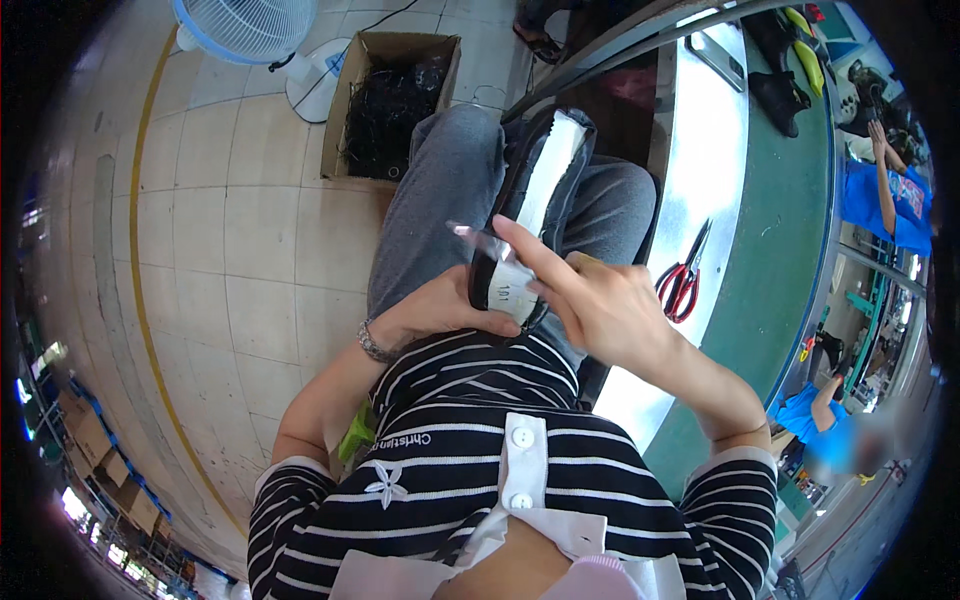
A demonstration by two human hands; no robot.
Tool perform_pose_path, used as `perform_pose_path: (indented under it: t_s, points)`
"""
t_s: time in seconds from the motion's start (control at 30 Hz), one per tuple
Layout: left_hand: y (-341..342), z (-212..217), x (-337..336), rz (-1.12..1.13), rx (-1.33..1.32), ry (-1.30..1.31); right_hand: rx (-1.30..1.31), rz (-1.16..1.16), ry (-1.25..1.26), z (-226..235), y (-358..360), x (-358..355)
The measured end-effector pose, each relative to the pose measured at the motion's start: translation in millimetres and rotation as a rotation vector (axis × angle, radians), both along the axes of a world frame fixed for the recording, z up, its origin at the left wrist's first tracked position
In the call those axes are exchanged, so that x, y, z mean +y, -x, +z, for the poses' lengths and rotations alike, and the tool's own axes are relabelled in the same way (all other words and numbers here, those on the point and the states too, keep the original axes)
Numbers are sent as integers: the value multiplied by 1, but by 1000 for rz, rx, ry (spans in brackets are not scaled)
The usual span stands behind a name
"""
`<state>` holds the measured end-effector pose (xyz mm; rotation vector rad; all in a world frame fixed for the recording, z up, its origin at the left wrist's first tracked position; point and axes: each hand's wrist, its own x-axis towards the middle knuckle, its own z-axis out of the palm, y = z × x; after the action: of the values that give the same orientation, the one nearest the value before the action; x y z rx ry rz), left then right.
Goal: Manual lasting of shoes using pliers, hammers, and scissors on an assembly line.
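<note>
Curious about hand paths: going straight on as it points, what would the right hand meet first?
Probably the left grey trouser leg: the right hand points forward-left across the dark shoe piece, though depth is unclear and it may brush that first.

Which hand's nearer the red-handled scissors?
Right. The right hand is just left of the scissors, not touching; the left hand is farther left, holding the black shoe.

Between the left hand [445, 305] and the right hand [615, 305], a short dark number [504, 292] stands on the end of a white sole strip [548, 175]. Nearer to the body than both hands, white lettering [404, 441] is on the black striped shirt [590, 450], upside down in this view. Far to the right of the right hand, a print [908, 195] on a blue shirt [860, 195] is too small for reading.
</note>
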<state>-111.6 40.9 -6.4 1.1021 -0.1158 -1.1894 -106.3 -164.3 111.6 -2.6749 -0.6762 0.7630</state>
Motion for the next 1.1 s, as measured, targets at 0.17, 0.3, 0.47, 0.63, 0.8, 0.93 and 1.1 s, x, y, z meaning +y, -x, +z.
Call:
perform_pose_path:
  t_s: [0.17, 0.3, 0.47, 0.63, 0.8, 0.93, 1.1]
  points:
    - [-27, -6, -17, 333, 224, 106, -108, -173, -63, -22, 1, -22]
    - [-61, 2, -46, 216, 176, 41, -332, -665, -220, -58, 11, -67]
    - [-46, 17, -44, 221, 18, 41, -316, -1070, -16, -86, 18, -132]
    - [-37, 15, -49, 222, -630, 119, -284, -1132, 366, -134, 21, -200]
    - [-40, -12, -50, 206, -634, 158, -570, -943, 192, -144, 31, -193]
    - [-43, -11, -54, 126, -589, 189, -256, -720, -532, -121, 44, -135]
    - [-37, 17, -73, -61, -570, -16, 92, -761, -959, -116, 72, -77]
